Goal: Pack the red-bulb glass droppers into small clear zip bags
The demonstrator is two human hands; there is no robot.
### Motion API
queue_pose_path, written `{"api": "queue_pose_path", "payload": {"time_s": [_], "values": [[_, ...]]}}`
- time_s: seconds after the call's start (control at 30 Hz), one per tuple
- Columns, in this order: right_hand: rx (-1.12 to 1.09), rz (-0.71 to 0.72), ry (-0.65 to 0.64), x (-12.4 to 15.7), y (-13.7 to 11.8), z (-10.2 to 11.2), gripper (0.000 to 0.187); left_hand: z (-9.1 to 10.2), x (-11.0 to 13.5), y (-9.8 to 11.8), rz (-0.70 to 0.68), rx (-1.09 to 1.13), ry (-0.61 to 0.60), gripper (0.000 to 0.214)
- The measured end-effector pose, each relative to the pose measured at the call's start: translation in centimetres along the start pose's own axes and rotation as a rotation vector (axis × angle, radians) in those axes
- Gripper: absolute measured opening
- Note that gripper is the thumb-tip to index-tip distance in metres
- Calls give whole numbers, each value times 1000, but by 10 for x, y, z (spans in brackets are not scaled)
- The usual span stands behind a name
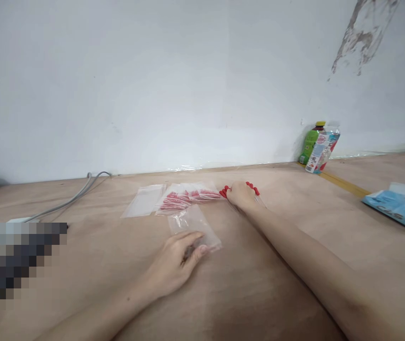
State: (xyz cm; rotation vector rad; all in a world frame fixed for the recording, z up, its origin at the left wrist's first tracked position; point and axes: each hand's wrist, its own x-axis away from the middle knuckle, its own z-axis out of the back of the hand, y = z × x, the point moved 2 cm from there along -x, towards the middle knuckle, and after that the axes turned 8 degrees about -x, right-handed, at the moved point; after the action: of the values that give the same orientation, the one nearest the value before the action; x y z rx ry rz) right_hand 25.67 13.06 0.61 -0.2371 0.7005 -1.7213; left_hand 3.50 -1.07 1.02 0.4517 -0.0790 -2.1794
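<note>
Clear bag: (191,219) flat on the desk (234,289), under the fingers of the left hand (172,260), its far part running out beyond them
Bag's long axis: away from the person, far end leaning left, near end to the right
Left grip: narrow gap between thumb and fingertips; cannot tell if the film is pinched
Right grip: right hand (242,195) curled over red pieces (257,191); fingertips hidden, so hold unclear
Filled bags: (174,201) red contents, between the red pieces and the flat bags (145,201)
</note>
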Motion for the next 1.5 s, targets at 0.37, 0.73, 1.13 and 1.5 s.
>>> {"api": "queue_pose_path", "payload": {"time_s": [0.37, 0.73, 1.13, 1.5], "values": [[-418, 116, -38, 4, 8, 34, 29, 0, -9, -41, -245, -105, -231, 40], [-1221, -26, -119, 83, 60, 29, 51, 0, -6, -17, -307, -248, -99, 39], [-1239, -65, -146, 98, 47, 16, 42, -13, -6, -22, -221, -195, -247, 42], [-1372, 4, -489, 105, 46, 15, 28, -18, -8, -8, -113, -211, -132, 45]]}}
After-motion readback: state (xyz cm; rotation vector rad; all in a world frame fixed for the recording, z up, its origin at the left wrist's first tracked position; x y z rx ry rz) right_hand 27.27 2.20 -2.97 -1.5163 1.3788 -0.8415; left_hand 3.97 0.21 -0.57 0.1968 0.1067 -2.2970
